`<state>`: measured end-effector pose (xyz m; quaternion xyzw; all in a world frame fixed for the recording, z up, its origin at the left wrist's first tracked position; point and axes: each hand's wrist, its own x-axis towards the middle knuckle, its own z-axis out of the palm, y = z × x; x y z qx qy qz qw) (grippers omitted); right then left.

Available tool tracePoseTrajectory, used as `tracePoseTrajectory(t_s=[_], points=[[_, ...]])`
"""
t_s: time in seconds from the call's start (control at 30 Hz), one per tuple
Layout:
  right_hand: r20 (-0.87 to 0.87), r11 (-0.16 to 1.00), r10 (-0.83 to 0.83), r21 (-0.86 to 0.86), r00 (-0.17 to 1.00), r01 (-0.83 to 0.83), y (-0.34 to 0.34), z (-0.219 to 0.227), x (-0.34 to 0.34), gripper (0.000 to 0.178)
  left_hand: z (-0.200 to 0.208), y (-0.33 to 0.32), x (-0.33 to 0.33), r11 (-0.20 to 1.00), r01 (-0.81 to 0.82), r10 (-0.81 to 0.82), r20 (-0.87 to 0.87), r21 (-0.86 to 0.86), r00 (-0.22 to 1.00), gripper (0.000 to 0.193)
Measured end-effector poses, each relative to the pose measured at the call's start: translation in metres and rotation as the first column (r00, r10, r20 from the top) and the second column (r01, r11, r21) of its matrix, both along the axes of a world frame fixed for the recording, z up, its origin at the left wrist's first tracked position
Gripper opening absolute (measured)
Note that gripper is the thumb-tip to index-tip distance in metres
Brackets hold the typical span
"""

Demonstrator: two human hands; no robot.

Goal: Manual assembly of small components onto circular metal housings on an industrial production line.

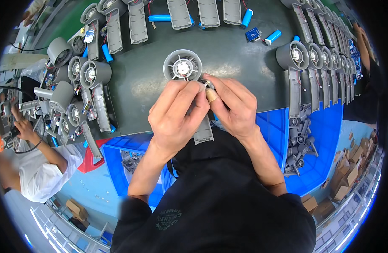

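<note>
In front of me lies a grey fan housing (182, 52) with a round barrel, a white centre and spokes, and its trough-shaped handle (203, 135) points toward me. Over the place where barrel meets handle, my left hand (175, 111) is closed in a pinch, and its fingertips hide what they hold. Thumb and fingers of my right hand (236, 103) close on a small dark and silvery part (208, 84), right beside the left fingertips. A tan wrap covers the right thumb. Thin wires show near the left fingertips.
More housings (92, 74) crowd the dark table (139, 80) at left, along the far edge and in a row at right. A blue cylindrical cell (273, 37) lies beside a blue circuit board (253, 34). Blue bins (325, 139) sit below; a person in white (46, 173) works at left.
</note>
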<state>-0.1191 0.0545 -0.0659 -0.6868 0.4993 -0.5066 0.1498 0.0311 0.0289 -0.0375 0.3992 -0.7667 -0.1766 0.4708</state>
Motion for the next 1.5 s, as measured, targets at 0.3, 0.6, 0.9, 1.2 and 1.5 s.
tracePoseTrajectory(t_s=[0.3,0.6,0.9,1.2,1.5], points=[[-0.017,1.000,-0.002,-0.024,1.000,0.002,-0.0007,-0.0006,0.0000,0.026,-0.0015,-0.0002,0.0020,1.000,0.005,-0.005,0.010,0.009,1.000,0.021],[-0.052,0.999,0.030,-0.043,0.998,-0.032,-0.0027,-0.0022,-0.0032,0.030,0.0010,0.0003,0.0018,0.999,0.024,-0.025,0.016,0.034,1.000,0.020],[-0.033,0.998,0.033,-0.045,0.999,-0.034,-0.0004,-0.0019,-0.0035,0.027,0.0027,0.0001,0.0044,0.997,0.055,-0.057,0.029,0.060,0.998,0.021],[-0.020,0.998,0.020,-0.051,1.000,-0.021,-0.0018,-0.0021,-0.0025,0.026,0.0028,-0.0011,0.0038,0.997,0.058,-0.060,0.043,0.052,0.997,0.021],[-0.031,0.997,0.029,-0.067,0.999,-0.031,-0.0017,-0.0025,-0.0036,0.026,0.0053,-0.0010,0.0053,0.995,0.075,-0.078,0.049,0.064,0.996,0.021]])
